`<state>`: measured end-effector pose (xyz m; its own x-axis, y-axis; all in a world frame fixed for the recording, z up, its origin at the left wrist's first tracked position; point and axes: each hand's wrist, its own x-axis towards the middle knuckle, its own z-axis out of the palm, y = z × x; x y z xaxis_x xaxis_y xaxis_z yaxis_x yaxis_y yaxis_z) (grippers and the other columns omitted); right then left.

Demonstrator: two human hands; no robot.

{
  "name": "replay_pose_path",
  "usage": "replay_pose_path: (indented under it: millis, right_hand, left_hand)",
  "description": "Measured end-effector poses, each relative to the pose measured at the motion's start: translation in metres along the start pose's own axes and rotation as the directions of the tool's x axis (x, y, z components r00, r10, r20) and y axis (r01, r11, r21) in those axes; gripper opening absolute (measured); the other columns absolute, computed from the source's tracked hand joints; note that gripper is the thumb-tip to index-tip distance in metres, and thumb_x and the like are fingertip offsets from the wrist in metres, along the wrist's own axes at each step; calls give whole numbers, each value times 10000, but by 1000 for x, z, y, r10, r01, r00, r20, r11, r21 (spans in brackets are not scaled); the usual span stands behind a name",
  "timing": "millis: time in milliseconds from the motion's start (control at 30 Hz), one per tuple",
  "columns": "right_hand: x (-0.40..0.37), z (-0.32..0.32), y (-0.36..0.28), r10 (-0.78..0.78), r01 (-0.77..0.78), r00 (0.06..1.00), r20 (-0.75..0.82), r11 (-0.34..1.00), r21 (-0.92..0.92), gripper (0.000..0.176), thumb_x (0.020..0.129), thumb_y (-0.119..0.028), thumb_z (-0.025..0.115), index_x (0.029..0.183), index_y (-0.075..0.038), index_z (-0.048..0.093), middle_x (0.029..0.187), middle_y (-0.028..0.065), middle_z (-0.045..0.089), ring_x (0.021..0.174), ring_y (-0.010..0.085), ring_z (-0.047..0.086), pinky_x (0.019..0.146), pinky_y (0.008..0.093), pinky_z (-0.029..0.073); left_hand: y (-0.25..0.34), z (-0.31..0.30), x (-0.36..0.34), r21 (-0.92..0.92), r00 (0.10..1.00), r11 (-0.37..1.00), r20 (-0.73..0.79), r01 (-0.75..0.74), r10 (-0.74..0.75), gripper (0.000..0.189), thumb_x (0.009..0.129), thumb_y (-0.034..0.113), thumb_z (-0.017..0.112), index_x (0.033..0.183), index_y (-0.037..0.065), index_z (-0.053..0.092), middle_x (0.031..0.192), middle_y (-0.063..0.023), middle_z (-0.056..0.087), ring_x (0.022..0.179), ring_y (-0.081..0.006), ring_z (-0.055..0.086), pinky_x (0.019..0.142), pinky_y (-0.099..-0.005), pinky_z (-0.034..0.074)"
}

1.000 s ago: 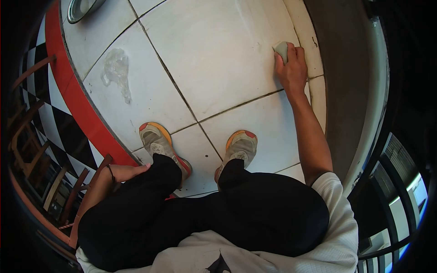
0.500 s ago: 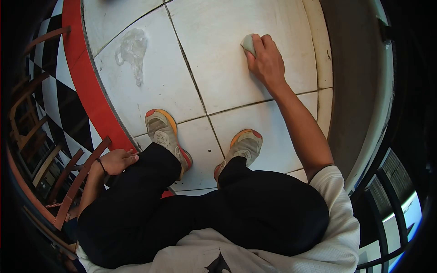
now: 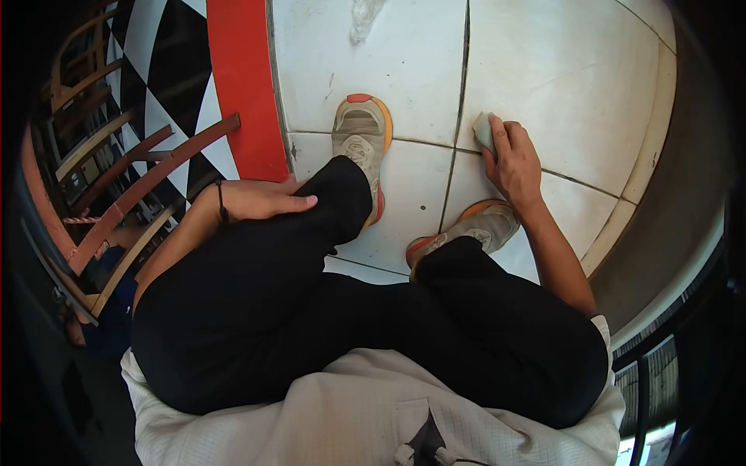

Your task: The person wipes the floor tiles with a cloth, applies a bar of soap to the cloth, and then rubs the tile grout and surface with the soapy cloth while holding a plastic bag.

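I am squatting on a white tiled floor (image 3: 567, 70). My right hand (image 3: 514, 165) is shut on a small pale green sponge (image 3: 485, 130) and presses it onto the tile close to a dark grout line, just ahead of my right shoe (image 3: 466, 231). My left hand (image 3: 263, 199) lies flat on my left knee with fingers spread and holds nothing. A dark band circles its wrist. My left shoe (image 3: 360, 138) stands on the tile beside the grout line.
A wet foamy patch (image 3: 364, 17) lies on the tile at the top edge. A red floor strip (image 3: 242, 85) borders black-and-white checkered tiles on the left. Wooden chair parts (image 3: 132, 194) stand at the left. A grey curb (image 3: 676, 210) and dark railing run along the right.
My right hand has dragged the sponge back toward my right shoe, across the tile to the grout line. The view swung left. My left hand stayed on my knee.
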<state>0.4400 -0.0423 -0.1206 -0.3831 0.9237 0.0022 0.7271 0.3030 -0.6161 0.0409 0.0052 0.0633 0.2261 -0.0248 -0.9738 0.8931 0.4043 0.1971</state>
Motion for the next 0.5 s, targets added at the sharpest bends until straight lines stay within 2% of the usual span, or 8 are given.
replay_pose_path:
  millis: [67, 100, 200, 267, 367, 433, 467, 500]
  right_hand:
    - [8, -5, 2, 0, 1, 1000, 20, 1000, -26, 613, 742, -22, 754, 1326, -15, 567, 1034, 135, 571, 909, 307, 590, 779, 396, 513]
    - [11, -10, 3, -4, 5, 999, 37, 1000, -30, 612, 743, -22, 755, 1326, -18, 568, 1036, 136, 575, 913, 308, 594, 781, 396, 515]
    - [17, -20, 9, 22, -19, 999, 48, 997, -71, 605, 745, -18, 758, 1323, -28, 576, 1042, 139, 586, 935, 314, 606, 788, 397, 525]
    - [27, -21, 26, 50, -54, 998, -42, 991, -122, 538, 792, -54, 758, 1305, -40, 596, 1063, 143, 601, 920, 318, 635, 761, 398, 544]
    - [51, -27, 51, 232, -269, 948, -217, 950, -157, 425, 897, -186, 738, 1292, -72, 629, 1095, 152, 617, 872, 342, 662, 739, 423, 561]
    - [64, -33, 65, 281, -354, 908, -312, 911, -210, 412, 909, -244, 731, 1285, -107, 637, 1073, 148, 616, 862, 344, 662, 730, 423, 564]
    - [64, -31, 65, 270, -344, 909, -318, 916, -206, 418, 899, -233, 737, 1281, -99, 632, 1059, 147, 612, 856, 342, 658, 722, 423, 558]
    - [64, -28, 59, 255, -329, 913, -319, 922, -206, 425, 889, -222, 743, 1276, -90, 627, 1045, 146, 608, 849, 340, 653, 713, 422, 553]
  left_hand:
    - [30, -18, -37, -337, 717, 855, 470, -394, 515, 832, 1004, 627, 464, 1417, -95, 506, 1597, -312, 279, 1533, -369, 227, 1252, -418, 79]
    - [40, -41, -43, -661, 264, 532, 467, -530, 844, 752, 1020, 556, 499, 1308, -132, 595, 1466, -354, 455, 1429, -394, 430, 1239, -438, 190]
    - [-5, -55, -100, -481, 599, 476, -137, -736, 789, 874, 1000, 677, 393, 1358, -102, 564, 1253, -332, 641, 1234, -438, 613, 1147, -515, 376]
    - [0, -27, -53, -416, 850, 876, -526, -242, -15, 890, 997, 711, 329, 1460, -32, 490, 1442, -326, 506, 1447, -410, 397, 1200, -524, 263]
    - [3, 11, -30, -107, 998, 994, 50, 31, -26, 786, 1006, 627, 454, 1498, 14, 454, 1552, -328, 360, 1527, -376, 240, 1238, -462, 142]
    - [10, -15, -48, -299, 704, 830, 441, -471, 558, 707, 991, 556, 562, 1389, -28, 566, 1522, -341, 395, 1500, -382, 306, 1240, -436, 151]
    - [18, -42, -60, -417, 421, 639, 503, -647, 755, 666, 979, 520, 612, 1312, -56, 635, 1502, -350, 417, 1481, -385, 349, 1236, -428, 178]
    - [15, -45, -67, -507, 400, 535, 358, -676, 844, 674, 977, 527, 606, 1270, -78, 651, 1473, -351, 450, 1452, -381, 396, 1220, -434, 226]
